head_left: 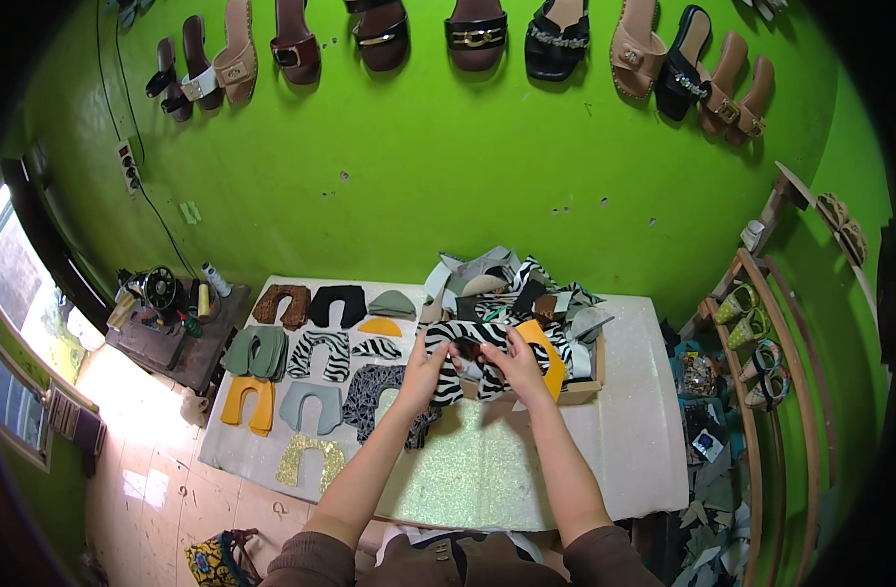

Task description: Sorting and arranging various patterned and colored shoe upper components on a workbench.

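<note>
The left hand (425, 372) and right hand (514, 364) each pinch one side of a zebra-striped, U-shaped piece (467, 332) held above the pale table (629, 421), by a cardboard box (583, 392) heaped with scraps (485, 278) (a bright yellow piece (553, 365) shows just beside the right hand)

What Is Not Fully Seen

Some fingers of the left hand (426, 376) and the right hand (516, 367) are hidden behind the zebra-striped piece (470, 333). The left forearm (374, 465) covers part of the dark patterned piece (367, 391). Scraps (506, 279) hide much of the cardboard box (582, 394). Several far sandals (379, 44) and the near left bag (206, 565) are cut by the edge.
</note>
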Motion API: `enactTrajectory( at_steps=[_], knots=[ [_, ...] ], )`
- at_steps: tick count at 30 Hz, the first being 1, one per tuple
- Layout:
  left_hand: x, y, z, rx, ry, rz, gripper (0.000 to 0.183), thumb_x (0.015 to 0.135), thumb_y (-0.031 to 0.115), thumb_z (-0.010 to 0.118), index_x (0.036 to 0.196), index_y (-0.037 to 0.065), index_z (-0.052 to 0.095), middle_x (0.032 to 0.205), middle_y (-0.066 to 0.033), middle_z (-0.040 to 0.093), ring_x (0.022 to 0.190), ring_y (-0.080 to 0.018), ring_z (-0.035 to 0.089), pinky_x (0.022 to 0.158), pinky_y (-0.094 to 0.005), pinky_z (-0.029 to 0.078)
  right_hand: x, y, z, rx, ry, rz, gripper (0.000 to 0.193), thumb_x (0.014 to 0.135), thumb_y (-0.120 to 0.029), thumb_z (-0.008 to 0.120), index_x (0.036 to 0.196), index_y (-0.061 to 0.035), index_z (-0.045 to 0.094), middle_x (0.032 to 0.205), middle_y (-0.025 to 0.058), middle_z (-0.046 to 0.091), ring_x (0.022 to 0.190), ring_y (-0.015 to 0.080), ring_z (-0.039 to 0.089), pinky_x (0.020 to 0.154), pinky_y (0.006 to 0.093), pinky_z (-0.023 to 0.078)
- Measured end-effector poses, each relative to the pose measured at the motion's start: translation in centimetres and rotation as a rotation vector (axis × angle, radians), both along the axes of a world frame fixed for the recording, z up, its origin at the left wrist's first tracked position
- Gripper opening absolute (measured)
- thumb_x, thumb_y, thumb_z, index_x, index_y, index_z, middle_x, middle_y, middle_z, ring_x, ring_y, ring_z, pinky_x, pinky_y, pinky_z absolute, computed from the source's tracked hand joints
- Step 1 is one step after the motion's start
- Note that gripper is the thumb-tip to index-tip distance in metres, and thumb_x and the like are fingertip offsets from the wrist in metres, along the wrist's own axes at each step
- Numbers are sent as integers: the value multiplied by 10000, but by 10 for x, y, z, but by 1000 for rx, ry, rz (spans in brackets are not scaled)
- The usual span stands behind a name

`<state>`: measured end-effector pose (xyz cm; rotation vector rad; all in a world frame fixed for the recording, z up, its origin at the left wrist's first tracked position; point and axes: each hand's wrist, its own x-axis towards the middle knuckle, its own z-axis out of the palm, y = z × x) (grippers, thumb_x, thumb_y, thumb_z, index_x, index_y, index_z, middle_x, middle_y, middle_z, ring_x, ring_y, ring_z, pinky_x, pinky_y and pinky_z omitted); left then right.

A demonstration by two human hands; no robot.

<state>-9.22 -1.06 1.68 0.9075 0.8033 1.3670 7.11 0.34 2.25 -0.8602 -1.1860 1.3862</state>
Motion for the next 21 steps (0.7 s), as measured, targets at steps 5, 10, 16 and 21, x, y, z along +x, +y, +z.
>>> enactTrajectory(
  at_steps=[5,10,16,21],
  knots=[
    [-19,-2,4,-90,-58,42,143,907,84,434,1038,78,378,785,-33,504,636,-123,538,580,-272,501,5,5,-1,-193,-24,182,306,816,-53,597,1100,10,500,973,51,603,831,83,578,718,192,461],
    [-45,-6,-14,-189,-56,-29,215,900,78,424,1112,55,395,910,-81,581,712,-154,583,629,-289,516,-23,14,-26,-190,-96,16,205,797,-35,608,986,10,541,866,42,612,730,64,557,614,181,444],
    [-101,-11,-44,-182,-19,-102,301,882,61,465,1178,42,409,979,-87,589,810,-134,586,720,-288,495,-65,28,-37,-209,-279,-60,197,777,-47,618,944,25,542,802,19,584,674,46,513,560,195,411],
    [-148,-15,-63,-367,149,6,211,893,125,495,1088,46,476,920,-26,604,779,-93,593,655,-228,492,-112,36,-49,-261,-192,-27,218,794,-64,565,997,13,539,793,53,616,689,96,575,599,215,443]
  ],
)
